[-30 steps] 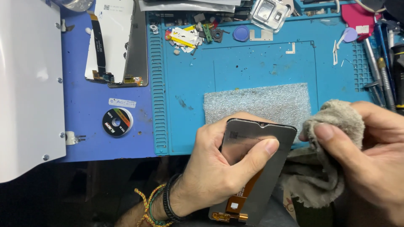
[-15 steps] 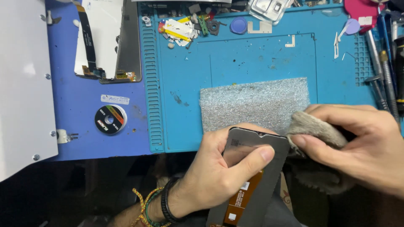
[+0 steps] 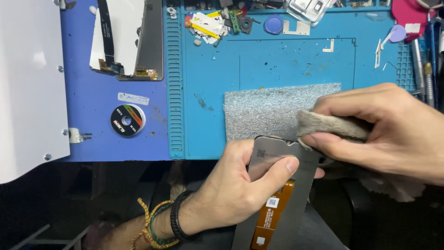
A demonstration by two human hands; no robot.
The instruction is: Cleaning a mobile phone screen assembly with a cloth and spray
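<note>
The phone screen panel [image 3: 282, 185] sits back side up in front of you, just past the near edge of the blue work mat [image 3: 296, 60], tilted so its top corner points away and to the right. An orange flex cable [image 3: 273, 213] runs down its grey back. Your left hand [image 3: 231, 190] grips the panel from the left, thumb laid across the back near the top, fingers wrapped beneath; braided and dark bracelets ring that wrist. Your right hand [image 3: 388, 129] is closed around a grey cloth [image 3: 328, 125], pinching it between thumb and fingers, and presses the bunched end onto the panel's top right corner. The loose rest of the cloth hangs below your palm.

Just beyond the panel, a grey foam pad [image 3: 273, 109] lies on the mat. Further left, on the darker blue mat [image 3: 92, 125], rests a small round tape roll [image 3: 128, 120], and above it another screen assembly [image 3: 132, 39] with a black ribbon. Small parts and scraps [image 3: 208, 23] crowd the mat's far edge, with tweezers and tools [image 3: 423, 65] at the right, and a white panel [image 3: 27, 83] at the far left
</note>
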